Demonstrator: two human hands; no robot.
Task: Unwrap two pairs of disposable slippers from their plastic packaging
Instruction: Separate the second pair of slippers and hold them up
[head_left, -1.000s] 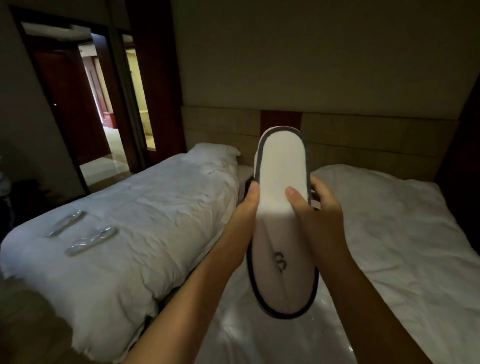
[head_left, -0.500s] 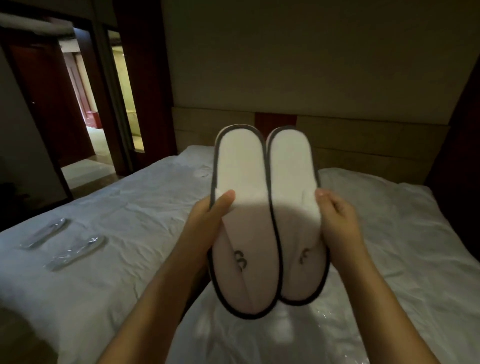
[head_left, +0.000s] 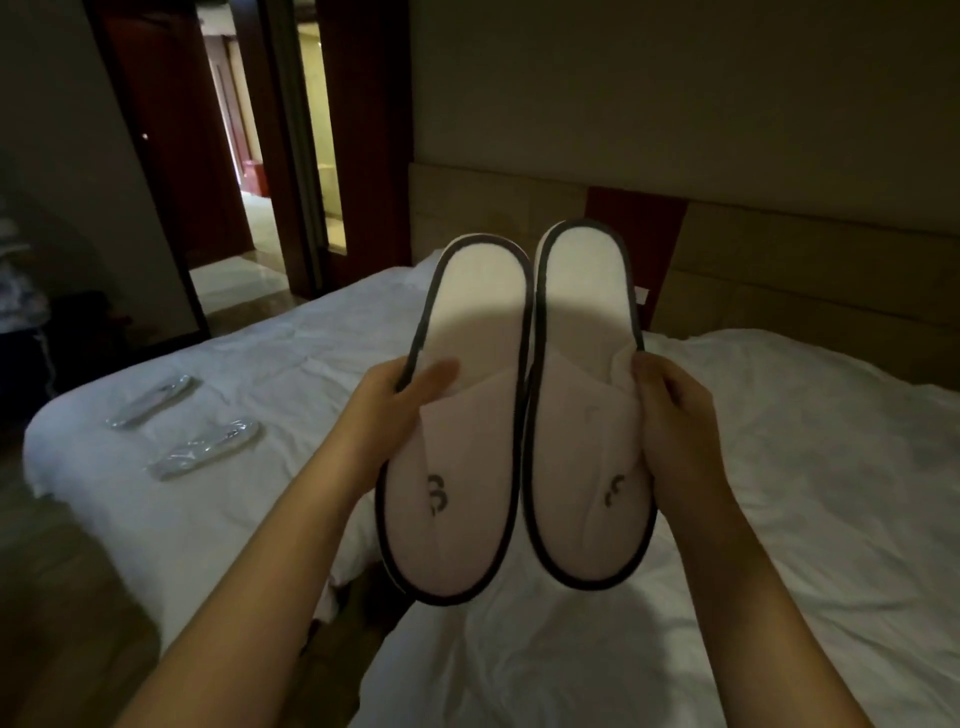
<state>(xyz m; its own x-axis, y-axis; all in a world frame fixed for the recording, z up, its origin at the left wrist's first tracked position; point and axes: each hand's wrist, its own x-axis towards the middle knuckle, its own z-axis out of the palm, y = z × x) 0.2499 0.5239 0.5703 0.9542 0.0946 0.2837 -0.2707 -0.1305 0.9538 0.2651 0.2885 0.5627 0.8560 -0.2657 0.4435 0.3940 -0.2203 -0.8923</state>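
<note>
White terry, left slipper: the white towelling slipper with a dark grey edge band stands nearly upright in front of me, heel end up, toe end down, a small dark logo on its toe cover.
White terry, right slipper: the matching white towelling slipper with a dark grey edge band stands just beside the first, their inner edges touching along most of their length, both bare of wrapping.
Left hand: my left hand grips the outer edge of the left slipper at mid-length; the thumb lies across the insole at the mouth of the toe cover, the other fingers are hidden behind the sole.
Right hand: my right hand clasps the outer edge of the right slipper at the same height, fingers curled over the rim towards the insole, the back of the hand facing me.
Arms: both bare forearms reach up from the bottom of the view and converge on the pair, wrists roughly level, the left forearm blurred.
Where the pair is: held up in the air over the gap between two beds.
Left bed: a bed with a rumpled white cover carries two long flat packets in clear plastic, lying side by side but apart near its foot; I cannot tell what is inside.
Right bed: a second bed with a white cover lies under my right arm.
Behind: a pale panelled headboard and a dark open doorway.
</note>
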